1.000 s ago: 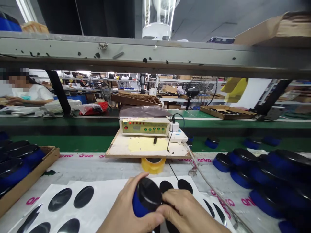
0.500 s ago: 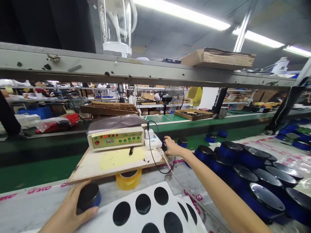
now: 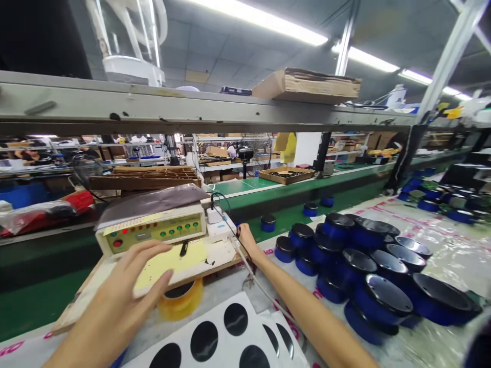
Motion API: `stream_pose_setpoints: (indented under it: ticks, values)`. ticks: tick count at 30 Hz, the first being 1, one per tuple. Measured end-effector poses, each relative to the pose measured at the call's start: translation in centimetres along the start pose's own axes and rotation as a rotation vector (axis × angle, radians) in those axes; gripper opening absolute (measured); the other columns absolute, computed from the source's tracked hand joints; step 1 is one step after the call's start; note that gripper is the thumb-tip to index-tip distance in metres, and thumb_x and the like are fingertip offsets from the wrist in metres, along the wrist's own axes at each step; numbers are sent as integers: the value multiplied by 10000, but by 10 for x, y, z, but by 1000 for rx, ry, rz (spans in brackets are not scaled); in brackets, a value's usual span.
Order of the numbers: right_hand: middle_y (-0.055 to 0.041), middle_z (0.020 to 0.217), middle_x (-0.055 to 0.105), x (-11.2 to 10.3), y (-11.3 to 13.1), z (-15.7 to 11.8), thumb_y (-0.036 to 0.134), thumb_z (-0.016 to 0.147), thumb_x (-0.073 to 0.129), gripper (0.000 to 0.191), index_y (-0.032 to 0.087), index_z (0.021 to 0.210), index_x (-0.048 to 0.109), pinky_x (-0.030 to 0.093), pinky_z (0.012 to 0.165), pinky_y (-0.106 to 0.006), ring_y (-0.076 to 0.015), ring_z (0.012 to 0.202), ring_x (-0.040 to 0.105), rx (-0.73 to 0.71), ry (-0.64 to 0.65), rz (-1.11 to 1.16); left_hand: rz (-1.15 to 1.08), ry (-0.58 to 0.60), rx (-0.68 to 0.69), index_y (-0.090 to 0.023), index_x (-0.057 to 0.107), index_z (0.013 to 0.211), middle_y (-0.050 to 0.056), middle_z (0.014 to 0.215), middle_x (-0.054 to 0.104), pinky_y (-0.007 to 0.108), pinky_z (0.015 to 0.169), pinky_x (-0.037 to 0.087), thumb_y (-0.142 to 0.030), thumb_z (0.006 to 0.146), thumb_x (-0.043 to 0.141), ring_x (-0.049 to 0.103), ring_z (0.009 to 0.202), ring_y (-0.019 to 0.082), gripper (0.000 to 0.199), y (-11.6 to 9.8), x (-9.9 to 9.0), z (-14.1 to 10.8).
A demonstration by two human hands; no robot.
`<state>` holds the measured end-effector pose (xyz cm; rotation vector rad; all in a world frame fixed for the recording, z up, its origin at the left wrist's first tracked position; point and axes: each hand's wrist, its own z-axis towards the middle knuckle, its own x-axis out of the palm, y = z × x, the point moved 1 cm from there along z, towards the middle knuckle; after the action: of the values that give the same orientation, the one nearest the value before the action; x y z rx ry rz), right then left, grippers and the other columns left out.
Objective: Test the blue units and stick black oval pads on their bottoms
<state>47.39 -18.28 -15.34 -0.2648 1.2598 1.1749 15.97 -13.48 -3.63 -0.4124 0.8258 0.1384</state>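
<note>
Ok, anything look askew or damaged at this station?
The blue pieces on the right sit in an uneven heap, not rows, some atop others; dark marks mar the pale shelf edge. No spill shows.

The single camera, worn on my head, faces forward and down across the table (image 3: 418,222). My left hand (image 3: 111,301) is close to the lens; my right hand (image 3: 245,237) is farther, near the table's far edge. The upper field reaches the ceiling light (image 3: 264,19).

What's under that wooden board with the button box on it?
A yellow tape roll peeks out beneath the front of the board. The board and the left hand hide the rest, so I can't tell.
</note>
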Motion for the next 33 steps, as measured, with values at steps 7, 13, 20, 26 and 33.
stream_pose_setpoints:
  ticks: [7,13,20,26,33]
  values:
    - [-73,1121,569,-60,-1,-14,334,902,568,287,150,1123,555,498,800,-400,-202,942,585,130,7,-117,164,83,334,-195,494,1130,54,1155,550,320,961,408,-252,931,423,495,1101,175,219,-83,46,118]
    - [-96,1002,589,-124,-4,-96,232,771,655,223,106,939,580,460,785,-351,-230,930,542,152,43,-209,436,451,281,-139,568,1084,78,1106,592,452,896,464,-317,898,538,572,1020,219,259,-92,146,205]
    - [-220,1185,534,-133,-6,-129,-27,635,584,375,62,1000,599,431,807,-437,-348,1046,486,199,55,-299,618,863,202,-158,548,1135,78,1144,576,429,853,500,-334,880,573,586,997,214,311,-70,234,212]
    - [-215,1075,598,-113,0,-122,52,684,577,307,70,989,615,455,780,-445,-330,993,535,90,46,-248,578,953,233,-168,518,1180,90,1201,539,434,847,503,-321,878,575,574,1013,224,343,-70,230,219]
    - [-19,704,477,-148,7,-134,195,802,440,108,210,696,426,332,491,-302,-161,588,470,-298,-552,274,156,992,500,-203,451,1261,33,1005,656,249,700,532,-368,671,703,641,828,182,662,-129,180,159]
